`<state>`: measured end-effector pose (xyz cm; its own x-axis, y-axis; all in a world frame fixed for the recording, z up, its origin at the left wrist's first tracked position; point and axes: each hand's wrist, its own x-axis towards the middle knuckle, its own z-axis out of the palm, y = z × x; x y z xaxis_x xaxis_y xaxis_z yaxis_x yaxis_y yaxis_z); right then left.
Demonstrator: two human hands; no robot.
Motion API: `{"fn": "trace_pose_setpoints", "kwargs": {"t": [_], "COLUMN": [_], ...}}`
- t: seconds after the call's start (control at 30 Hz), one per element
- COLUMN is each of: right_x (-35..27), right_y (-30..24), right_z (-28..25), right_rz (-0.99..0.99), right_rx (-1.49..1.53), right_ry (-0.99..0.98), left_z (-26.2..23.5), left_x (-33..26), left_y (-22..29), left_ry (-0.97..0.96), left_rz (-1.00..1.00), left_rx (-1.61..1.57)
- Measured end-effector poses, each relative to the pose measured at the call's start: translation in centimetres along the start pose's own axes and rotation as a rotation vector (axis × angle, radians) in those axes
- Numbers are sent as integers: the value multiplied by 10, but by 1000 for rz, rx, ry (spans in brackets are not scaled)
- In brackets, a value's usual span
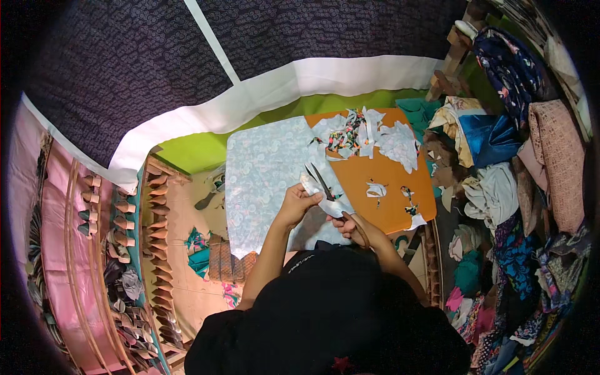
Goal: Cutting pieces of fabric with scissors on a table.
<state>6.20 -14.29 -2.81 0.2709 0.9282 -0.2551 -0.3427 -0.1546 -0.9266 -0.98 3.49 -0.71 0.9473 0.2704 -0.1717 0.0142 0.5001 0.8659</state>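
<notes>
Left hand (299,206) pinching pale fabric (307,182); right hand (347,226) gripping scissors (329,193), pointing them toward 11 o'clock; tautness probably aiding cuts.

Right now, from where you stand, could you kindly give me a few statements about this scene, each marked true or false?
1. The right hand holds scissors. True.
2. The left hand is empty. False: its fingers grip a pale piece of cloth.
3. Cloth scraps lie on the orange tabletop. True.
4. The large pale sheet covers the tabletop's right end. False: it is spread toward the left.
5. A shiny blue cloth is to the right of the tabletop. True.
</notes>
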Motion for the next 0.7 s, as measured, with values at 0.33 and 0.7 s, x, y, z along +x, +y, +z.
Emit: {"fn": "trace_pose_setpoints", "kwargs": {"t": [0.33,0.7], "right_x": [-5,-1], "right_y": [-31,3], "right_z": [12,4], "right_rz": [28,-184], "right_rx": [-178,-540], "right_ry": [142,175], "left_z": [-7,6], "left_x": [-6,-3], "left_y": [12,10], "left_ry": [38,219], "left_rz": [-34,119], "left_rx": [223,329]}}
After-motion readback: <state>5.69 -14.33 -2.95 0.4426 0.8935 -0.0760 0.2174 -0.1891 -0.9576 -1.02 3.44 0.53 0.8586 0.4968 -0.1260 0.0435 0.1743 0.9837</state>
